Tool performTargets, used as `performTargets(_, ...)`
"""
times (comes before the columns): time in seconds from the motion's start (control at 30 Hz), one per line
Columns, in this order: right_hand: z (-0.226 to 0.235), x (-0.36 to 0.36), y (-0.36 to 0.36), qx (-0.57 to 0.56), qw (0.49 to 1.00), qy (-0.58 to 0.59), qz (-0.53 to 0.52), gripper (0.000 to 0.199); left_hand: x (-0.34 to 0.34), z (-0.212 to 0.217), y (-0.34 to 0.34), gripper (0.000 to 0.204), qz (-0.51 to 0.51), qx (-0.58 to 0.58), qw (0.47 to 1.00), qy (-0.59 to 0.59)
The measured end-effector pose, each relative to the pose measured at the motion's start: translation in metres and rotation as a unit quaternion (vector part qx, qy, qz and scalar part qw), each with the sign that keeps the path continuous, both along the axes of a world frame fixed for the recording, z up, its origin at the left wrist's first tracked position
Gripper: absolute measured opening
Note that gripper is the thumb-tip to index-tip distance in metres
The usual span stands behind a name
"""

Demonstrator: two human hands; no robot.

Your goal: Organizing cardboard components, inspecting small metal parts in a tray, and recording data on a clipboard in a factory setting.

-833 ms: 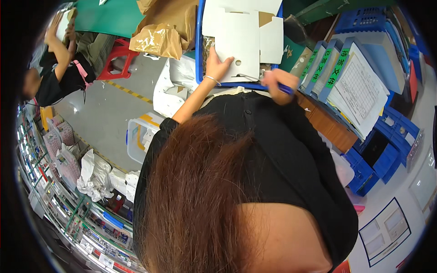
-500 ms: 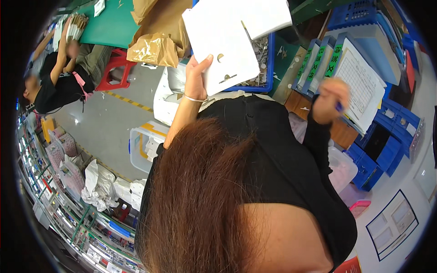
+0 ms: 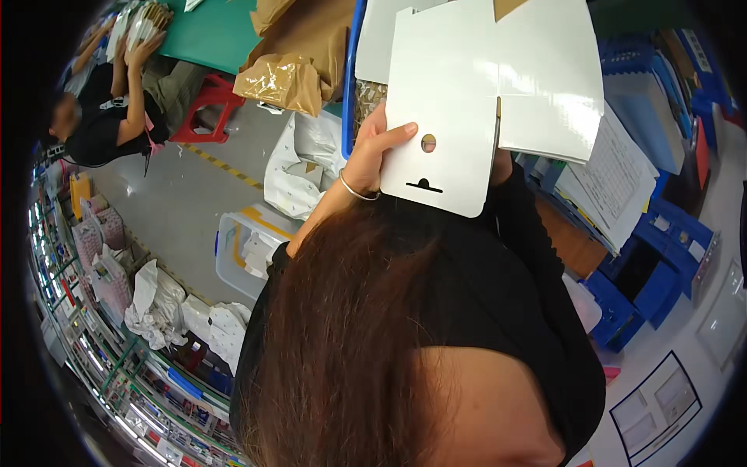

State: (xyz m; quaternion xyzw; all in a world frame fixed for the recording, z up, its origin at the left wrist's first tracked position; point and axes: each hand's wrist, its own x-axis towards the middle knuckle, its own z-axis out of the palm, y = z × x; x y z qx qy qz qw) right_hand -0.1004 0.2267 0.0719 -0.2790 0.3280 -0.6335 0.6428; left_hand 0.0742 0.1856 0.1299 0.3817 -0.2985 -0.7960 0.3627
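My left hand (image 3: 372, 156) grips the left edge of a large white die-cut cardboard sheet (image 3: 443, 86), with the thumb lying on its face near a round hole. Close to the sheet's lower edge is a dark slot. Its right part, a broad flap (image 3: 548, 101), is parted from the left panel by a cut and bends away from it. Most of my right hand (image 3: 503, 166) is behind the cardboard below that flap; its fingers are hidden. Under the sheet, a blue crate (image 3: 350, 86) shows its left rim and some small brown scraps.
Brown paper with a taped bundle (image 3: 284, 84) lies left of the crate. At right stand binders and a printed form (image 3: 611, 175), with blue bins (image 3: 665, 226) beyond. A clear tub (image 3: 233, 257) and a red stool (image 3: 210, 109) are at left, near a seated co-worker (image 3: 109, 109).
My right hand has come from the binders at right to behind the cardboard. The sheet has shifted right and nearer me, and its flap now spreads wide. The co-worker's arms have moved.
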Motion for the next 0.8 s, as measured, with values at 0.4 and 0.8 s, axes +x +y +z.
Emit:
performTargets(0.4,0.011,0.004,-0.005,-0.008,0.564,0.812,0.149,0.044,0.073,-0.027,-0.061,0.043,0.286,-0.144,0.919,-0.231)
performTargets(0.8,0.006,0.003,-0.016,0.093,0.630,0.744,0.201,0.036,0.327,-0.093,-0.288,0.052,0.426,-0.196,0.665,-0.582)
